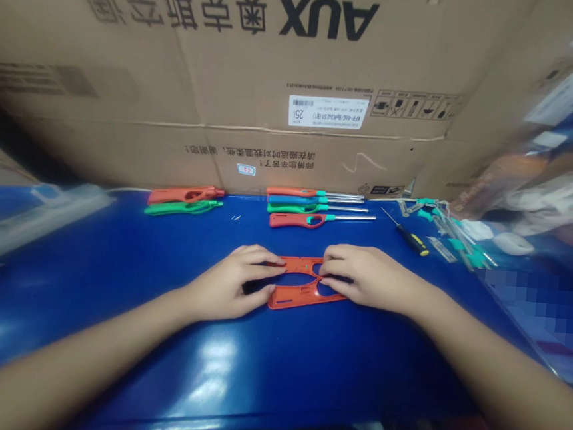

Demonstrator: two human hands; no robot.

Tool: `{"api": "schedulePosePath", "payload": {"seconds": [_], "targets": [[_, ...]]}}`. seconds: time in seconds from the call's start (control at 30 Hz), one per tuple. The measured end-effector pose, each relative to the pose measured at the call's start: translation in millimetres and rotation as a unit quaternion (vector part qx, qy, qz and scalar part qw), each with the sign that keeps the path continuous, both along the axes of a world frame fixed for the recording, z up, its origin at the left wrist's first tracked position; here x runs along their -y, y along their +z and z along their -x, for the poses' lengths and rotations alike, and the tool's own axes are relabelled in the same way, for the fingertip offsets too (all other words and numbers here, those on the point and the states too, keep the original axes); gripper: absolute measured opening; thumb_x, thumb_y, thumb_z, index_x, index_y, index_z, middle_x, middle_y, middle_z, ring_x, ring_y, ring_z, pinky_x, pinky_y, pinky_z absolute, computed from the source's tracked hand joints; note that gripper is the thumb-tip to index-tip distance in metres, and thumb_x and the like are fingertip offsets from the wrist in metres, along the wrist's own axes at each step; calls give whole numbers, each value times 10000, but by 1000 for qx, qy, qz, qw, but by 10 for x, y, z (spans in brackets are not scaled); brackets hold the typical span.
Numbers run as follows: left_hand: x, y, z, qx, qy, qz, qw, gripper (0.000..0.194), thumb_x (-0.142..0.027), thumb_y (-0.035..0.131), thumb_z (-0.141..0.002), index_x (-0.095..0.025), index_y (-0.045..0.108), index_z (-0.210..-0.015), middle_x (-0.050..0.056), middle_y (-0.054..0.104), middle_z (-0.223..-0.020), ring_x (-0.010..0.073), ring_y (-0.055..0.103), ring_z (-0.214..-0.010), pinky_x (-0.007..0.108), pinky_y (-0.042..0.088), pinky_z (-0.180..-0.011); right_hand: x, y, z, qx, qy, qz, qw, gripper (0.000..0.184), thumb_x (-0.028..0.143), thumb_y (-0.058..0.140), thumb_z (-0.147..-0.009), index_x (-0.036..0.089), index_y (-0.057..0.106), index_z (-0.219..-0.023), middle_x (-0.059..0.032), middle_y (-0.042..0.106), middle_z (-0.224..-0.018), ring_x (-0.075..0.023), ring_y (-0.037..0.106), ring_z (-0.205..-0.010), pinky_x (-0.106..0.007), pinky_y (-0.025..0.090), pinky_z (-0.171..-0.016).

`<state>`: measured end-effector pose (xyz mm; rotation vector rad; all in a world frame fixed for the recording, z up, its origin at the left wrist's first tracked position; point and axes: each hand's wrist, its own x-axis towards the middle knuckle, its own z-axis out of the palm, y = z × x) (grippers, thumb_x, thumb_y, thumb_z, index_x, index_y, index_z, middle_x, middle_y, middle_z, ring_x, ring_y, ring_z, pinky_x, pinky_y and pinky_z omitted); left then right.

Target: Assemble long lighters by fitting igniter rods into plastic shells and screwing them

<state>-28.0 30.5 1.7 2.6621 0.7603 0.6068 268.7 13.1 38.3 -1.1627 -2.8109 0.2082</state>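
Two orange halves of a gas lighter's casing lie side by side on the blue tabletop, hollow insides up. At the left end, my left hand [233, 280] has its fingertips on the far casing half [298, 265] and its thumb on the end of the near casing half [292, 297]. My right hand [362, 272] reaches over their right ends, fingers curled at the trigger loops and hiding the tips there. Beyond my hands lie several assembled lighters with metal tubes, the closest a red lighter [293, 220].
An orange-red casing [182, 195] and a green casing [181, 208] rest at back left. A screwdriver [410, 236] and a heap of tubes with teal parts [457, 240] lie at back right. A large cardboard box [202, 87] walls off the rear; blurred plastic bags [558, 205] stand right.
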Motion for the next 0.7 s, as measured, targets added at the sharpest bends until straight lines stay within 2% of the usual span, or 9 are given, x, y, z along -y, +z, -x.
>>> {"api": "schedulePosePath", "payload": {"seconds": [0.23,0.3,0.37,0.43,0.47,0.53,0.63,0.7], "targets": [[-9,13,-8,4,-15,3,1000,360,-220,555,-960,-231,655,-1307,89,683,-1282,248,611,-1174,480,473,-1047,32,29,34,-1,-1,12,1000,213,326,525,-1002,213,706,-1002,-60,668,-1044,-210,655,-906,-330,496,-746],[-1,28,-5,10,-16,3,1000,362,-226,554,-967,-242,642,-1318,89,682,-1274,245,610,-1168,474,474,-1045,-15,73,-39,-49,4,10,999,224,383,559,-986,233,697,-1079,-64,669,-1120,-209,660,-944,-334,513,-789],[11,44,-1,16,-15,1,1000,364,-240,561,-971,-255,635,-1327,88,676,-1275,245,604,-1175,469,471,-1051,-115,143,-214,-132,-23,-31,991,287,431,585,-966,243,670,-1165,-76,659,-1200,-222,642,-1053,-355,508,-902],[25,59,1,11,-18,0,1000,380,-260,581,-965,-266,624,-1342,85,664,-1292,247,593,-1199,462,463,-1066,-250,223,-484,-175,-146,-124,966,265,396,523,-990,218,674,-1116,-95,673,-1153,-231,625,-1074,-368,482,-951],[31,63,1,7,-21,-2,1000,395,-277,599,-956,-269,619,-1350,85,658,-1305,251,588,-1213,461,459,-1074,-319,258,-641,-161,-247,-152,943,263,372,498,-998,208,671,-1111,-105,669,-1166,-231,616,-1085,-354,473,-946],[43,66,-2,-1,-30,-12,999,434,-324,645,-927,-269,616,-1356,88,648,-1330,264,580,-1240,466,454,-1088,-437,299,-962,-75,-437,-150,884,249,346,490,-989,206,675,-1077,-108,664,-1190,-227,609,-1081,-327,446,-935],[62,64,-15,-13,-35,-35,999,489,-391,682,-895,-254,612,-1360,92,642,-1371,281,580,-1275,488,443,-1113,-539,276,-1357,-24,-531,-89,842,176,256,601,-897,128,702,-961,-176,708,-984,-269,636,-896,-354,433,-775],[78,68,-27,-33,-34,-45,998,523,-413,671,-901,-257,584,-1392,86,621,-1416,283,571,-1311,514,415,-1146,-565,224,-1528,-9,-558,-48,829,82,194,697,-801,118,699,-831,-168,709,-848,-250,628,-784,-333,404,-693]]}}
